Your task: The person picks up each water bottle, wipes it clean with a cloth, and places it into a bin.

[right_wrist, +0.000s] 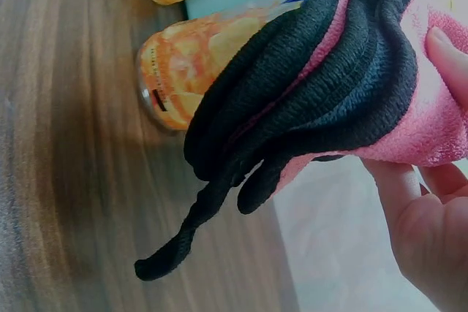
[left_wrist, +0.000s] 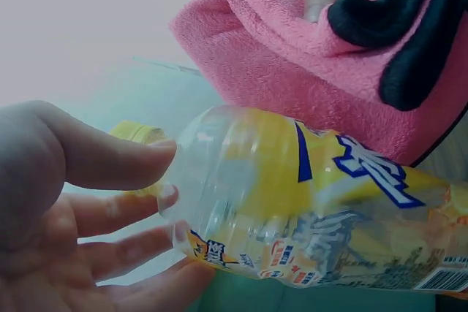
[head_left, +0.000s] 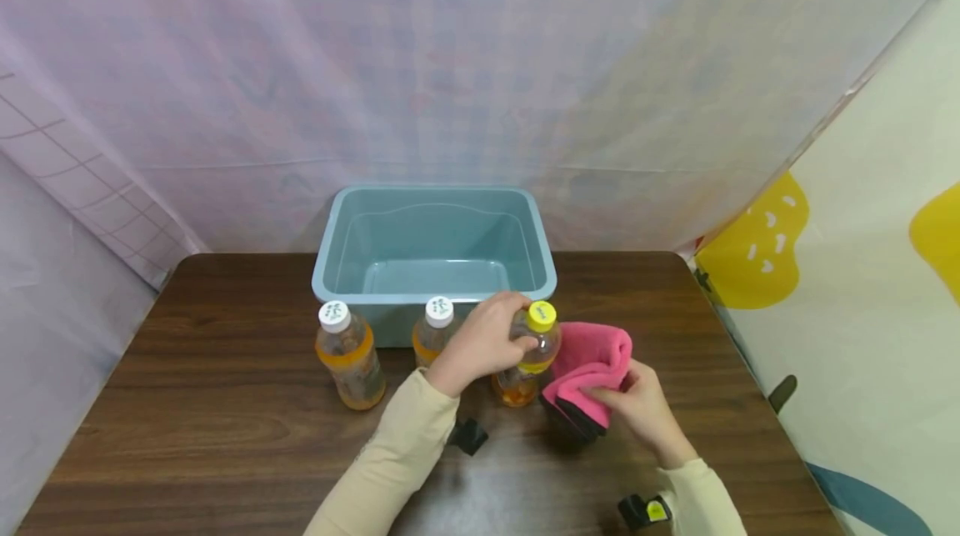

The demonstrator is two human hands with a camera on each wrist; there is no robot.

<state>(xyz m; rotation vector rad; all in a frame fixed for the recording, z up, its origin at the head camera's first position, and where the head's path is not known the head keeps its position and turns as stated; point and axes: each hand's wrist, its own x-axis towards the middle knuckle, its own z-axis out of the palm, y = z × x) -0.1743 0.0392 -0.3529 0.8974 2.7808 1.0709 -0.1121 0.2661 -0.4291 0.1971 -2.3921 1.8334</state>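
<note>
My left hand [head_left: 491,336] grips a clear plastic bottle [left_wrist: 241,180] at its neck and shoulder, thumb on one side and fingers on the other. The bottle has a yellow cap [head_left: 542,316] and a yellow label printed with orange fruit near the base. My right hand [head_left: 645,409] pinches a folded pink towel [head_left: 592,357] with a dark underside, thumb on top. In the right wrist view the towel's dark folded layers [right_wrist: 314,85] hide part of the bottle, and a thin dark strip dangles from them. The towel is close beside the bottle.
A blue-grey plastic tub [head_left: 435,298] stands behind the bottles at the back of the brown wooden table [head_left: 225,403]. Two white-capped bottles stand at left, one by itself [head_left: 352,361] and one [head_left: 427,336] partly behind my left hand. Curtains hang behind the table.
</note>
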